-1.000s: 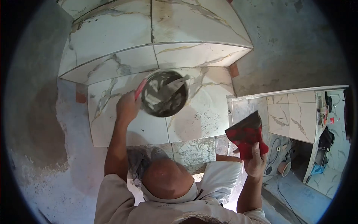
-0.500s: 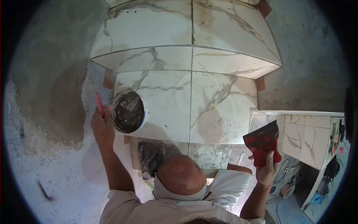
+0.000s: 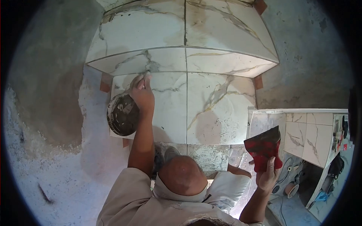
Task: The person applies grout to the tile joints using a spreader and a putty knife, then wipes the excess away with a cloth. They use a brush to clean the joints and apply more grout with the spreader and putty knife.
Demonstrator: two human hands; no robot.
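My left hand is closed around a small tool whose reddish handle shows between the fingers; its working end is hidden. The fingertips are at the joint where the marbled riser meets the tread. Just left of that forearm stands a round bucket of dark grey paste, partly covered by the wrist. My right hand grips a red, wide-bladed spreader, its upper edge smeared with dark paste, held up off to the right of the step.
Rough plastered walls flank the tiled steps. My bent knee and light shorts are at the bottom centre. A lower area at right holds cables, a terracotta-coloured pot and a tiled panel. Reddish brick pieces show beside the steps.
My left hand has moved from left of the bucket, across it, up to the joint at the riser. The right hand still holds the spreader at nearly the same place. The view has shifted slightly.
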